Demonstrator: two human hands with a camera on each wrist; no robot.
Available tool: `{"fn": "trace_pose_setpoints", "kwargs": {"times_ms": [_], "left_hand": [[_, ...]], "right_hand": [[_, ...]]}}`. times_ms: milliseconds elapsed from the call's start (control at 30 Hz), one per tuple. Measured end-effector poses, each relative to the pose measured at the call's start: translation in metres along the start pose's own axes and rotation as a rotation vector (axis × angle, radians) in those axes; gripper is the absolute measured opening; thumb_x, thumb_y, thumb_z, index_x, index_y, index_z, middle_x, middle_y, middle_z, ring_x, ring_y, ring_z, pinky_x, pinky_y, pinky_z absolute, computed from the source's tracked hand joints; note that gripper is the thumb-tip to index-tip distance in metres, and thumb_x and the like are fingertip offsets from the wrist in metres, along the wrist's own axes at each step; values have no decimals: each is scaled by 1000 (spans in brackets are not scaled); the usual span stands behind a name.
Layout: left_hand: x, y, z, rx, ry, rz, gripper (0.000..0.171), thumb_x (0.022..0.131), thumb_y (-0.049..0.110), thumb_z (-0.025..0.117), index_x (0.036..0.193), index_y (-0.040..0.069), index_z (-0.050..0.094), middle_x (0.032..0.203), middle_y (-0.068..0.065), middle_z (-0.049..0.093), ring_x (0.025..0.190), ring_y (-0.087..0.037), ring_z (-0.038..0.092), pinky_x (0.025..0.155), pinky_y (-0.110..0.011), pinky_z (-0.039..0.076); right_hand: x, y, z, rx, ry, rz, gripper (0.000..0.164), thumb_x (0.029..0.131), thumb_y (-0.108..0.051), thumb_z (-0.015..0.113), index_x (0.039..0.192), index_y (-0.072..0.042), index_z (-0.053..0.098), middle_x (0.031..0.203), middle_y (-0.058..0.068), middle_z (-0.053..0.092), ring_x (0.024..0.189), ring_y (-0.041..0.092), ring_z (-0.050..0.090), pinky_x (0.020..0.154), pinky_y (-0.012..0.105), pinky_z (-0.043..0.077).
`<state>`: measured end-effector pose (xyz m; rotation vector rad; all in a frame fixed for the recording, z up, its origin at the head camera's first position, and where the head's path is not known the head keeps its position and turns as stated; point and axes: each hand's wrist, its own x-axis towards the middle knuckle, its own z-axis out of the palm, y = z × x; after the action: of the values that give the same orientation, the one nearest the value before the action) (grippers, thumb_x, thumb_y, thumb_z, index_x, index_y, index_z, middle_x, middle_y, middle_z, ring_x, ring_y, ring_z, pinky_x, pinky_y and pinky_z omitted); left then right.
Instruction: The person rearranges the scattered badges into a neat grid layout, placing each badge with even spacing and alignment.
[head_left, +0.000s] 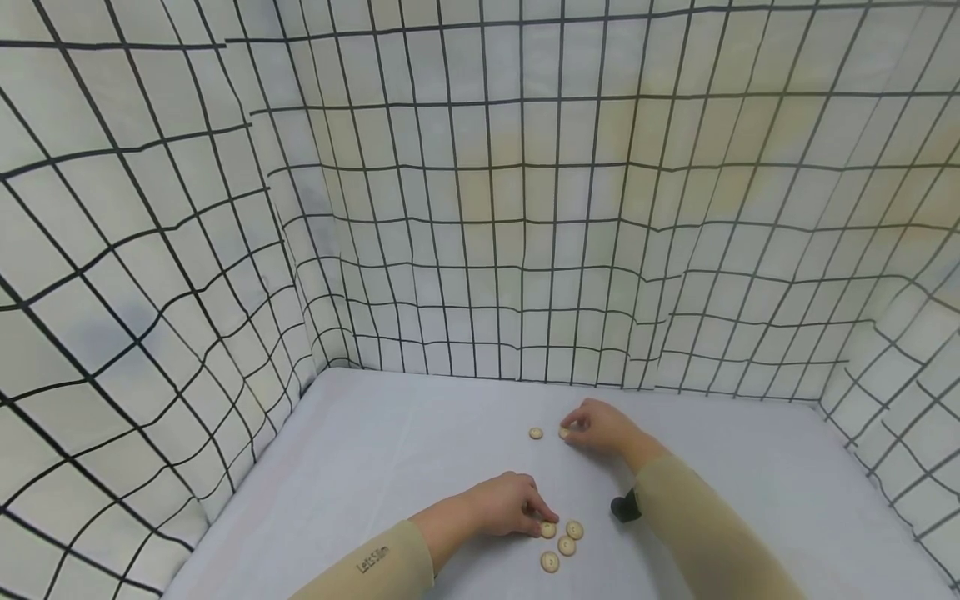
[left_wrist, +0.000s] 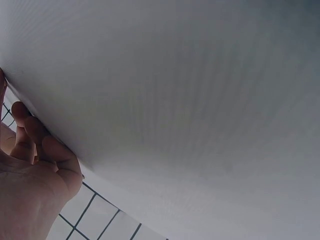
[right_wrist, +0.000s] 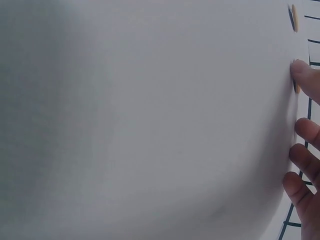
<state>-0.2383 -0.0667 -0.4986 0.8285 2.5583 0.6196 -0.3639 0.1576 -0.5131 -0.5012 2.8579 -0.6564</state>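
Note:
Round pale wooden buttons lie on a white cloth-covered table. My left hand [head_left: 501, 505] has its thumb and index finger at opposite edges of one wooden button [head_left: 548, 530], pinching it at the table surface. Beside that one are three more: a button [head_left: 574, 530] to the right, another [head_left: 566, 546] just below, and a third [head_left: 550, 562] nearest me. Farther back, my right hand [head_left: 600, 427] pinches a button [head_left: 564, 433] with thumb and index finger. A separate button [head_left: 536, 433] lies just left of it. In the right wrist view, a fingertip touches the held button [right_wrist: 298, 87].
The white table [head_left: 360, 467] ends at a back wall [head_left: 480, 275] of white cloth with a black grid. Similar grid cloth stands at the left and right sides. A black wrist device [head_left: 626, 507] sits at my right sleeve.

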Motion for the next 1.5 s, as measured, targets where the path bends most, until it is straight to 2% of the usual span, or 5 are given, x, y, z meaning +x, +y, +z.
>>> {"fn": "trace_pose_setpoints", "kwargs": {"times_ms": [533, 867, 1300, 1500], "left_hand": [[4, -5, 4, -13, 5, 7, 27, 84, 24, 79, 109, 34, 77, 86, 18, 54, 78, 1, 49, 73, -19, 44], [2, -2, 2, -16, 8, 1, 27, 83, 25, 79, 109, 34, 77, 86, 18, 54, 79, 1, 48, 73, -20, 44], [3, -3, 3, -19, 5, -7, 27, 84, 24, 79, 109, 34, 77, 87, 17, 54, 79, 0, 48, 73, -20, 43], [3, -2, 3, -20, 4, -6, 26, 84, 25, 78, 109, 34, 77, 87, 17, 54, 78, 0, 48, 73, -20, 44]], "right_hand": [[-2, -1, -1, -4, -4, -3, 22, 81, -30, 80, 103, -26, 77, 92, -5, 56, 85, 14, 52, 81, 39, 45], [-3, -2, -1, 2, -15, 39, 27, 80, -34, 81, 106, -30, 76, 95, -6, 56, 89, 15, 54, 83, 40, 47], [-8, 8, -6, 118, 24, 58, 41, 78, -47, 80, 115, -29, 74, 102, -3, 61, 90, 16, 54, 75, 35, 46], [-13, 13, -10, 111, 20, 67, 42, 78, -44, 81, 118, -33, 72, 101, -6, 61, 90, 14, 54, 73, 33, 46]]}}
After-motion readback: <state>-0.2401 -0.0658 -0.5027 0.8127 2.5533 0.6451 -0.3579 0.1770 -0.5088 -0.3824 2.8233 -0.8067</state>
